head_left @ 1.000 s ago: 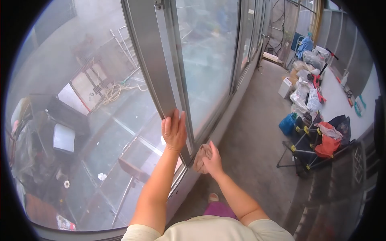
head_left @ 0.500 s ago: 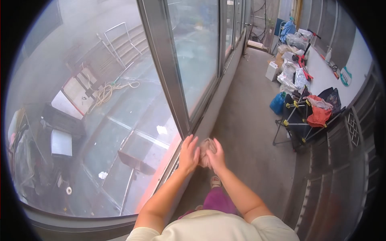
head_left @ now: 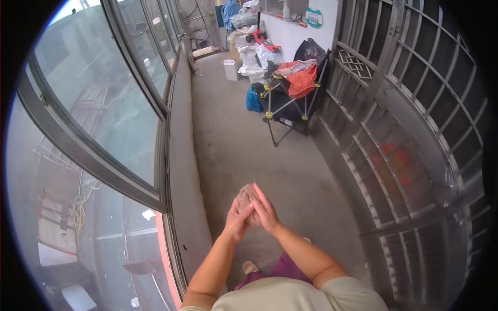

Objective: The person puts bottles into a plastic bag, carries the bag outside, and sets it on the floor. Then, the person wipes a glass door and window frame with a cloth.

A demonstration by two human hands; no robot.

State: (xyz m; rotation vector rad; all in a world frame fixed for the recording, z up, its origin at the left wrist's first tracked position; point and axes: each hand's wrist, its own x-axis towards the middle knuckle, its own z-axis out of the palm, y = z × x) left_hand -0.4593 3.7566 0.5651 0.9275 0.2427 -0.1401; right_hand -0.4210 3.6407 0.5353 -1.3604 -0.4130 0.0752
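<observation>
Both of my hands are together in front of my body, above the concrete floor. Between them is a crumpled, beige-brown cloth [head_left: 247, 195], mostly hidden by my fingers. My left hand [head_left: 237, 220] is closed around its left side. My right hand [head_left: 266, 213] presses against it from the right, with the fingers close together and pointing away from me. My hands touch each other near the thumbs.
A sliding window [head_left: 98, 78] with a metal frame and low sill runs along the left. On the right is a barred metal gate [head_left: 363, 140]. A folding chair [head_left: 290, 96] holding orange cloth, a blue bag [head_left: 253, 98] and a white box [head_left: 231, 70] stand farther ahead.
My view has turned right, away from the window and towards the barred gate. My hands have left the window frame's edge and come together around the cloth.
</observation>
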